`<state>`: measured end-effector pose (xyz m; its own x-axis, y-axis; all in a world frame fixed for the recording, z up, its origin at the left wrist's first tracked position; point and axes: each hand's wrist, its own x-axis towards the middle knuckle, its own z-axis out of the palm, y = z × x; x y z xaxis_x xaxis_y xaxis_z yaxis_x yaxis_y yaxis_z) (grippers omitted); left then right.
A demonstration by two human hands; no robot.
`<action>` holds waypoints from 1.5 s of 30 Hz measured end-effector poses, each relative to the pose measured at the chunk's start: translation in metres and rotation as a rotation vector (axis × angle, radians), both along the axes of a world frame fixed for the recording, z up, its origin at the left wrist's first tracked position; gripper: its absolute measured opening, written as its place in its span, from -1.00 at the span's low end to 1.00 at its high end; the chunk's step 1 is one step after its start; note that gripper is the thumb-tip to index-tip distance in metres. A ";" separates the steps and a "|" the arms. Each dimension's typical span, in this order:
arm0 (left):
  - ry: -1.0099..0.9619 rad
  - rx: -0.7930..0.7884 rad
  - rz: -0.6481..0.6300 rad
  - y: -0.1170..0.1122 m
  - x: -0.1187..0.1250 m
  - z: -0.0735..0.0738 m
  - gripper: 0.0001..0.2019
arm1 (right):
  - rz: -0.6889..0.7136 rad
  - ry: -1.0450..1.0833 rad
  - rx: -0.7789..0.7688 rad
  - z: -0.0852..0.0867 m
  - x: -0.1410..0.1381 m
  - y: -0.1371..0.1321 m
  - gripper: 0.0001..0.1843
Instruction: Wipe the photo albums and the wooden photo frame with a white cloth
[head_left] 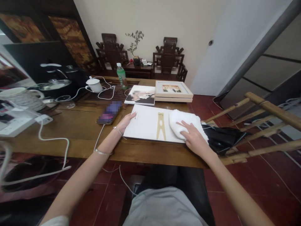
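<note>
A flat white board (145, 122) lies on the wooden table in front of me, with a tan A-shaped piece (161, 125) on its middle. My left hand (127, 121) grips the board's left edge, thumb on the top face; the other fingers are partly hidden. A folded white cloth (181, 117) covers the board's right end. On that cloth rests my right hand (194, 138), its fingers bent over the front part and holding it.
Behind the board are a photo panel (141, 95) and stacked pale picture frames (174, 98). Leftward lie a phone (109, 113), a bottle (121, 77), a lidded cup (94, 84), power strips (16, 122) and cables. Black plastic (221, 138) and a wooden rack (263, 125) stand right.
</note>
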<state>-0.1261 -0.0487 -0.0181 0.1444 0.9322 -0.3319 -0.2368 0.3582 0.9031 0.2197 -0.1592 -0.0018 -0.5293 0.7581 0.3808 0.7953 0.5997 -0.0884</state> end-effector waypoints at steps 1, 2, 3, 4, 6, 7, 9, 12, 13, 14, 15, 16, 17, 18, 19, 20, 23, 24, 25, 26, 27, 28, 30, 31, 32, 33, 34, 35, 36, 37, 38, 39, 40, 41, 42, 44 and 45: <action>0.049 -0.003 0.027 0.000 0.000 0.001 -0.74 | 0.001 -0.013 -0.009 -0.002 -0.003 0.000 -0.48; 0.113 0.001 0.051 -0.001 0.000 0.002 -0.75 | -0.002 -0.023 -0.014 -0.003 -0.006 0.001 -0.48; 0.187 0.022 0.060 -0.002 0.000 0.004 -0.74 | -0.008 -0.029 -0.013 -0.004 -0.008 0.001 -0.48; 0.272 0.060 0.062 -0.003 0.000 0.005 -0.71 | -0.016 -0.032 -0.009 -0.006 -0.010 0.002 -0.48; 0.477 0.176 0.080 -0.006 -0.001 0.007 -0.59 | -0.037 -0.031 0.004 -0.008 -0.013 0.004 -0.47; 0.579 0.244 0.100 -0.007 -0.002 0.008 -0.51 | -0.045 -0.030 0.012 -0.009 -0.014 0.004 -0.47; 0.755 0.367 0.152 -0.010 -0.003 0.007 -0.37 | -0.051 -0.026 0.024 -0.012 -0.016 0.005 -0.46; 0.918 0.467 0.130 -0.013 -0.003 0.007 -0.22 | -0.044 -0.020 0.038 -0.014 -0.018 0.006 -0.46; 0.963 0.489 0.106 -0.014 -0.002 0.007 -0.21 | -0.042 -0.016 0.040 -0.015 -0.018 0.007 -0.46; 1.007 0.512 0.087 -0.016 -0.002 0.007 -0.22 | -0.041 -0.010 0.041 -0.015 -0.018 0.007 -0.46; 1.047 0.536 0.071 -0.017 -0.001 0.007 -0.24 | -0.041 -0.005 0.041 -0.015 -0.018 0.007 -0.47; 1.083 0.559 0.061 -0.018 0.000 0.007 -0.26 | -0.042 -0.002 0.042 -0.016 -0.018 0.007 -0.47; 1.117 0.581 0.056 -0.019 0.001 0.008 -0.29 | -0.042 -0.001 0.043 -0.016 -0.018 0.008 -0.47; 1.149 0.597 0.051 -0.020 0.001 0.007 -0.33 | -0.042 -0.003 0.045 -0.017 -0.017 0.008 -0.47; 1.182 0.609 0.045 -0.020 0.002 0.007 -0.36 | -0.042 -0.007 0.049 -0.018 -0.017 0.009 -0.48; 1.215 0.618 0.038 -0.020 0.003 0.006 -0.39 | -0.042 -0.012 0.053 -0.018 -0.017 0.009 -0.48; 1.308 0.661 0.015 -0.019 0.005 0.001 -0.43 | -0.041 -0.023 0.060 -0.019 -0.017 0.011 -0.48; 1.338 0.677 0.006 -0.019 0.005 -0.001 -0.43 | -0.039 -0.026 0.060 -0.019 -0.017 0.011 -0.48; 1.365 0.691 -0.002 -0.018 0.006 -0.003 -0.43 | -0.036 -0.029 0.056 -0.019 -0.017 0.011 -0.48; 1.387 0.699 -0.007 -0.018 0.006 -0.004 -0.43 | -0.035 -0.030 0.051 -0.019 -0.017 0.011 -0.48; 1.400 0.702 -0.009 -0.018 0.007 -0.005 -0.43 | -0.034 -0.027 0.045 -0.018 -0.017 0.011 -0.47; 1.403 0.699 -0.007 -0.018 0.007 -0.005 -0.43 | -0.034 -0.023 0.040 -0.018 -0.017 0.011 -0.47; 1.384 0.688 0.004 -0.018 0.007 -0.006 -0.44 | -0.037 -0.012 0.034 -0.018 -0.017 0.011 -0.46; 1.368 0.682 0.011 -0.019 0.007 -0.005 -0.44 | -0.037 -0.010 0.034 -0.018 -0.017 0.011 -0.46; 1.354 0.674 0.017 -0.019 0.007 -0.005 -0.44 | -0.037 -0.011 0.037 -0.018 -0.017 0.011 -0.46; 1.341 0.666 0.025 -0.020 0.007 -0.005 -0.45 | -0.035 -0.013 0.039 -0.019 -0.017 0.011 -0.47; 1.329 0.658 0.034 -0.020 0.008 -0.005 -0.45 | -0.034 -0.014 0.040 -0.019 -0.017 0.011 -0.47; 1.319 0.649 0.044 -0.020 0.008 -0.004 -0.46 | -0.033 -0.014 0.041 -0.019 -0.018 0.011 -0.48; 1.309 0.641 0.052 -0.021 0.008 -0.004 -0.47 | -0.034 -0.012 0.041 -0.019 -0.018 0.011 -0.48; 1.304 0.635 0.057 -0.021 0.009 -0.004 -0.47 | -0.036 -0.012 0.040 -0.019 -0.018 0.011 -0.48; 1.305 0.630 0.058 -0.022 0.009 -0.003 -0.48 | -0.038 -0.012 0.038 -0.019 -0.019 0.011 -0.48; 1.311 0.627 0.053 -0.022 0.010 -0.003 -0.48 | -0.041 -0.014 0.035 -0.019 -0.019 0.011 -0.48; 1.321 0.625 0.044 -0.023 0.011 -0.003 -0.49 | -0.042 -0.016 0.033 -0.019 -0.019 0.011 -0.48; 1.333 0.626 0.032 -0.023 0.012 -0.003 -0.49 | -0.044 -0.017 0.031 -0.018 -0.020 0.010 -0.48; 1.345 0.629 0.019 -0.023 0.013 -0.003 -0.50 | -0.044 -0.016 0.030 -0.018 -0.020 0.010 -0.48; 1.367 0.636 0.003 -0.024 0.015 -0.005 -0.50 | -0.045 -0.008 0.026 -0.018 -0.021 0.009 -0.47; 1.377 0.638 0.005 -0.024 0.016 -0.007 -0.50 | -0.046 -0.003 0.022 -0.018 -0.022 0.009 -0.47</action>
<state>-0.1100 -0.0727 -0.0248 0.0645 0.9672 0.2457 0.8954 -0.1648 0.4137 0.1981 -0.1500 -0.0195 -0.4954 0.7730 0.3964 0.8222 0.5645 -0.0732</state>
